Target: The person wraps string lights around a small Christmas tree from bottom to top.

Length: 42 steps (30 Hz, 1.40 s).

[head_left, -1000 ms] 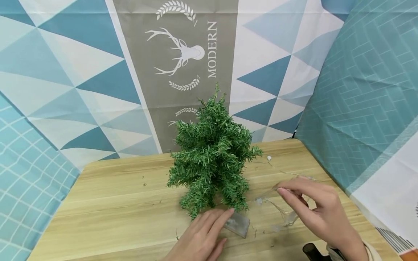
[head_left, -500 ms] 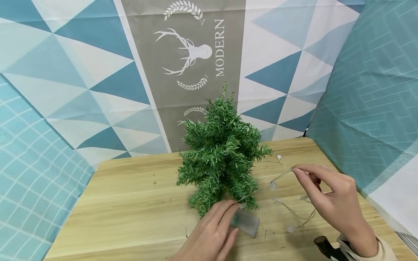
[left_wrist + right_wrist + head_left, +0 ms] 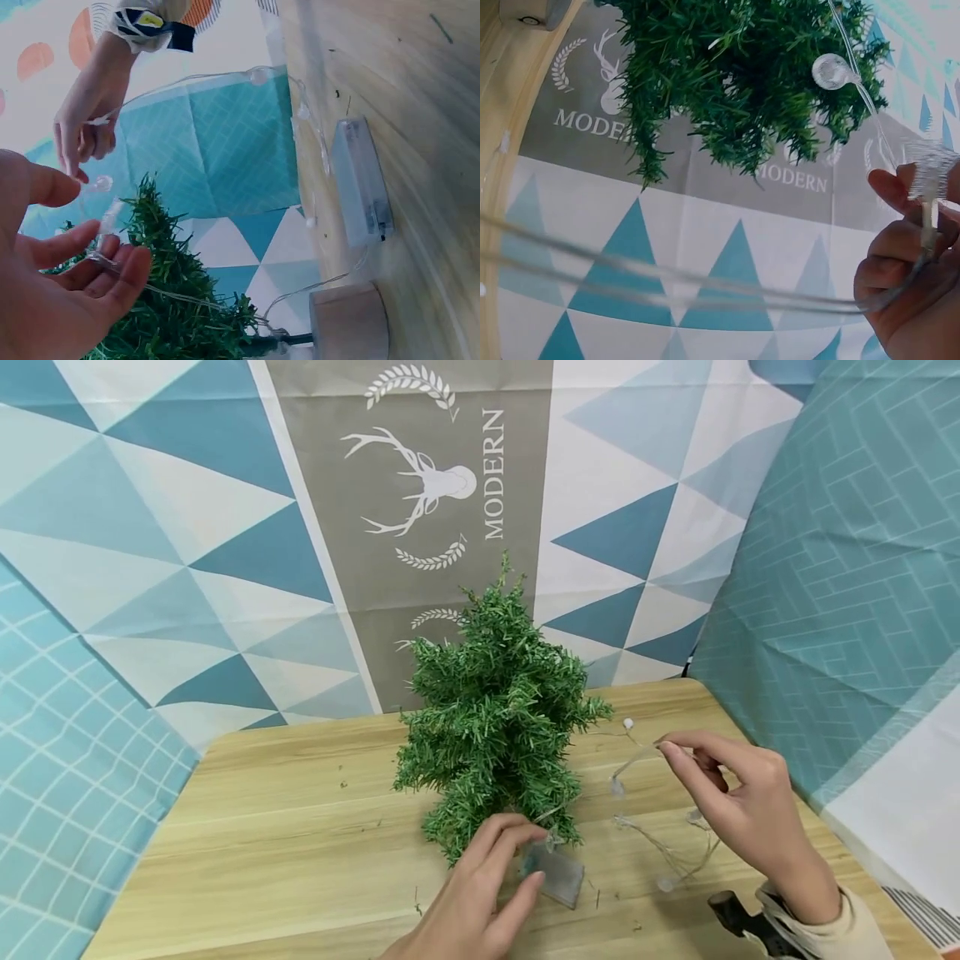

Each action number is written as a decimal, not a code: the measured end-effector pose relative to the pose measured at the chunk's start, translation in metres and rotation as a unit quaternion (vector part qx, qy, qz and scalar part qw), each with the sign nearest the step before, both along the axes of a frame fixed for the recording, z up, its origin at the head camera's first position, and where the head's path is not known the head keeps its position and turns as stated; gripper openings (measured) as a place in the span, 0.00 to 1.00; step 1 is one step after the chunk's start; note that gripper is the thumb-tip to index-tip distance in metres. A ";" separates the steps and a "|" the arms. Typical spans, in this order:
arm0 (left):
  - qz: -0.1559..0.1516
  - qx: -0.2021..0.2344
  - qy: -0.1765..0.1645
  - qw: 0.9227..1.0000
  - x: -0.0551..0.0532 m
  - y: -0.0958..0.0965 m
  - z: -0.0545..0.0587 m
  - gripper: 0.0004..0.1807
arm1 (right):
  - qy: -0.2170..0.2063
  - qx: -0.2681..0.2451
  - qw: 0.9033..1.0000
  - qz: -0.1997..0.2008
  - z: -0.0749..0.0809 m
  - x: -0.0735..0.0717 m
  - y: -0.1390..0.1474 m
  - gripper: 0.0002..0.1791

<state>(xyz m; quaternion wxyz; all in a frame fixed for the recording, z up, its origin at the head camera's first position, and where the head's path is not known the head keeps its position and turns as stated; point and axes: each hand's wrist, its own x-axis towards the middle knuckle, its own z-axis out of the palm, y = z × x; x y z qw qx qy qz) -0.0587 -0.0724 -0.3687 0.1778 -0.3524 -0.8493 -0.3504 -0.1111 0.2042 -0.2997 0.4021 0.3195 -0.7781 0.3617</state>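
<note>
A small artificial Christmas tree [image 3: 498, 718] stands upright on the table, its round wooden base [image 3: 349, 324] showing in the left wrist view. Thin clear string lights [image 3: 663, 852] run from the trunk past both hands, with loose loops on the right. My left hand [image 3: 480, 881] has its fingers bent around the wire low at the tree's front, its thumb apart from them. Nearby lies a flat, translucent battery box [image 3: 558, 875]. To the right of the tree, my right hand [image 3: 738, 797] pinches the wire between thumb and forefinger; a clear bulb [image 3: 832, 72] hangs along the strand.
Patterned cloth [image 3: 600, 485] hangs behind the wooden table [image 3: 300, 827] and along both sides. One small bulb [image 3: 627, 724] lies toward the back right. Bits of green needle [image 3: 343, 785] are scattered on the tabletop.
My right hand has risen and moved farther back, lifting a stretch of wire and a bulb. My left fingers have come up from beside the battery box, with wire now showing at their tips.
</note>
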 end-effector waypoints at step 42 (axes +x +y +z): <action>0.103 -0.213 0.054 0.970 -0.007 0.003 -0.028 0.36 | -0.121 0.046 0.988 -0.088 -0.004 -0.032 0.011 0.05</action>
